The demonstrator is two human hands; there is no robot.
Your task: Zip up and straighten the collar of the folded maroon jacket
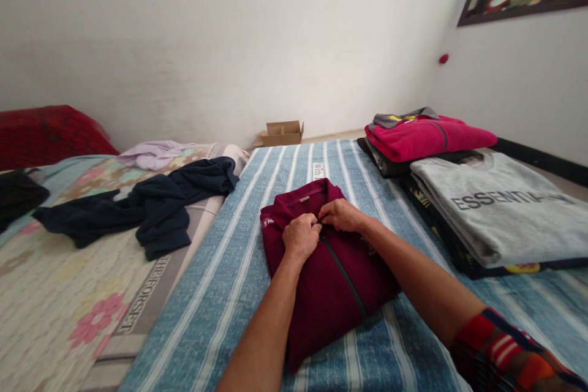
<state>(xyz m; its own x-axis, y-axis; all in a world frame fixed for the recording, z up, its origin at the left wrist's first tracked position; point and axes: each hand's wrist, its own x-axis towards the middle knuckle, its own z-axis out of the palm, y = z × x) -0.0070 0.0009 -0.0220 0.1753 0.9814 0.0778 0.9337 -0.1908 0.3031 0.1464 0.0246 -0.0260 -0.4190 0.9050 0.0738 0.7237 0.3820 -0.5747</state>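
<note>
A folded maroon zip-up jacket (331,294) lies front side up on a blue striped bedspread (215,257). Its collar points away from me, and a dark zipper (342,272) runs down the front. My left hand (302,236) is closed at the neck opening, near the top of the zipper. Right beside it, my right hand (342,215) pinches the jacket's front edge just below the collar. Both hands' fingertips nearly meet, and they partly hide the spot they grip.
At right stand stacks of folded clothes: a grey sweatshirt (505,208) on one, a pink garment (427,138) on another. A crumpled navy garment (160,202) and a lilac cloth (154,154) lie on the floral bedding at left. A cardboard box (283,133) is by the wall.
</note>
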